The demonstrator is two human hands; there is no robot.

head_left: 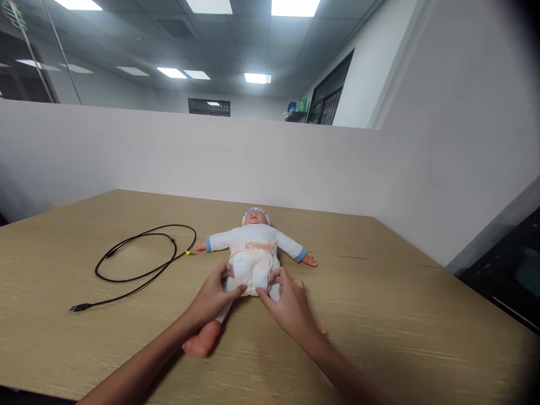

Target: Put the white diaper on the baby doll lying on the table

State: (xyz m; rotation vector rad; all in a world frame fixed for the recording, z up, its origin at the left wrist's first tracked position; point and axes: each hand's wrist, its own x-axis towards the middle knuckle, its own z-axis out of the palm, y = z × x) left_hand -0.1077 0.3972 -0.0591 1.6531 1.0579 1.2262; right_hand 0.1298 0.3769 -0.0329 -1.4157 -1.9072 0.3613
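Note:
A baby doll (255, 233) lies on its back on the table, arms spread, in a white outfit with blue cuffs and a white headband. Around its hips is a white diaper (252, 267) with an orange patterned waistband. My left hand (217, 289) pinches the diaper's edge at the doll's left-of-view leg, thumb toward the crotch. On the other side, my right hand (287, 298) grips the opposite leg edge with thumb and curled fingers. One bare foot (203, 340) shows beside my left forearm; the other leg is mostly hidden behind my right hand.
A black USB cable (147, 278) with a yellow tag lies looped on the wooden table (379, 315), left of the doll. A low white partition (189, 157) stands along the table's far edge. A dark object (506, 275) sits at the right edge.

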